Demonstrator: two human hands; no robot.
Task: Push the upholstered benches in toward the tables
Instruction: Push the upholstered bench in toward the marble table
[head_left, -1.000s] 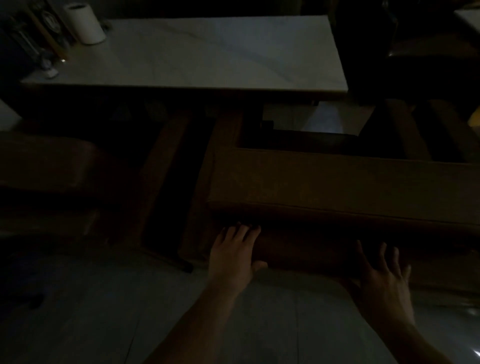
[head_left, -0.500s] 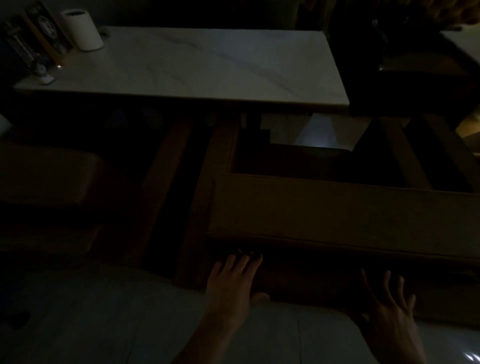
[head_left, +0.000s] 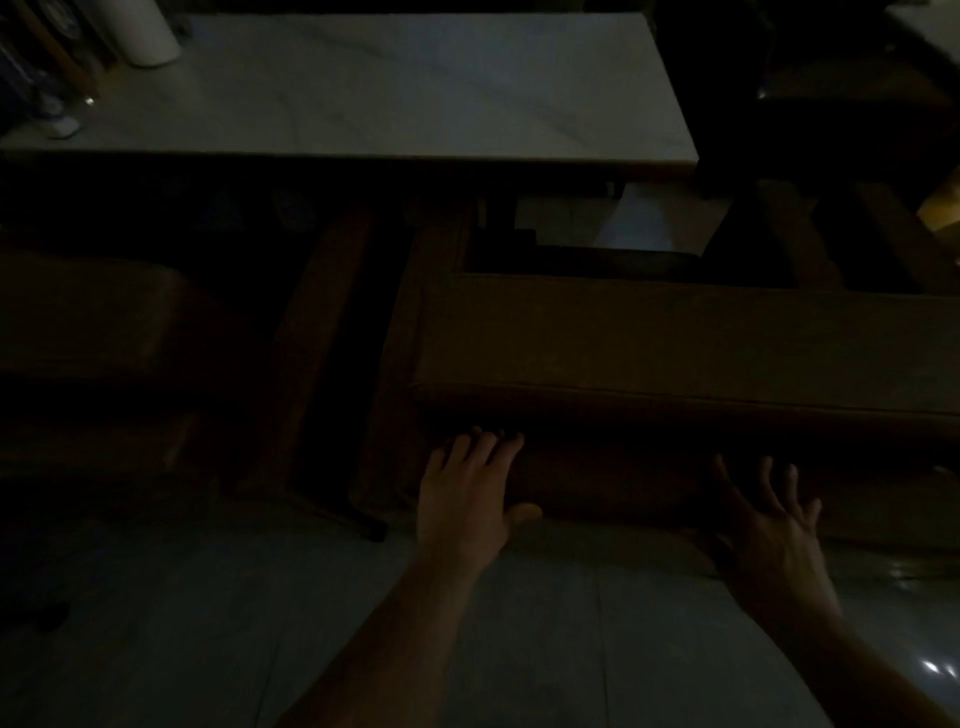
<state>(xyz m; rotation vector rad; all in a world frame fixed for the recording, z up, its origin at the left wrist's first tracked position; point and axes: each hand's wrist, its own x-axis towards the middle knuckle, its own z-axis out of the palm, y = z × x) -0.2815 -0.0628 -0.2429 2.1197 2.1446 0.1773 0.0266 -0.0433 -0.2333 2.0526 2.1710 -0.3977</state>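
The room is very dark. A long brown upholstered bench (head_left: 675, 343) lies across the middle right, in front of a pale marble-topped table (head_left: 395, 88). My left hand (head_left: 465, 493) presses flat against the bench's near side, near its left end, fingers apart. My right hand (head_left: 769, 519) is spread against the same near side further right, palm forward. Neither hand grips anything. A second brown bench (head_left: 88, 322) sits at the left, its far part hidden under the table's shadow.
A white roll (head_left: 150, 31) and small dark items (head_left: 57, 104) stand on the table's far left corner. Dark wooden legs (head_left: 322, 332) run between the two benches. A dark chair (head_left: 841, 104) stands at the right. Pale tiled floor (head_left: 519, 649) lies under my arms.
The view shifted a little between frames. Both hands stay spread on the bench's near side, and the bench's far edge sits slightly nearer the table's edge.
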